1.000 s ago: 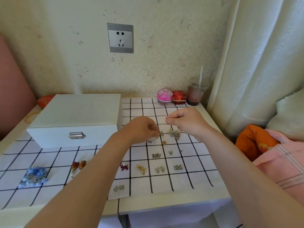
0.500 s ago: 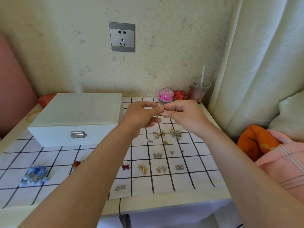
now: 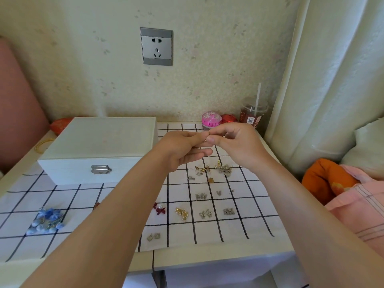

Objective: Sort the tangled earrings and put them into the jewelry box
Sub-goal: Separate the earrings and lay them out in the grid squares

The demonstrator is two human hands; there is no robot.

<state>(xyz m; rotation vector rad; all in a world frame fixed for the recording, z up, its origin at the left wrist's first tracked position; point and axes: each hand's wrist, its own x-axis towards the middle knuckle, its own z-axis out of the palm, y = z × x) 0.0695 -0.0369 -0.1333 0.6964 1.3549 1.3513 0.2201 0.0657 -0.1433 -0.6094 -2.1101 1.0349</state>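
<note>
1. The left hand (image 3: 182, 149) and right hand (image 3: 239, 144) hang above the checked cloth (image 3: 255, 215) with fingertips meeting; both pinch one tiny gold earring (image 3: 205, 140) between thumb and forefinger, the other fingers curled; its shape is too small to tell.
2. The jewelry box (image 3: 99, 142) sits closed at the cloth's back left; its metal latch (image 3: 100, 169) faces the person.
3. The cup (image 3: 252, 110) with a straw stands at the back right; its label (image 3: 250, 120) carries a QR code; the writing on it is unreadable.
4. The tangled pile (image 3: 223, 169) of earrings lies on the cloth just below the hands; sorted pairs lie nearer: blue flowers (image 3: 46, 220), red bows (image 3: 160, 209), silver butterflies (image 3: 201, 196).
5. A second ago both hands were down at the pile; half a second ago they were already raised and joined, as now.
</note>
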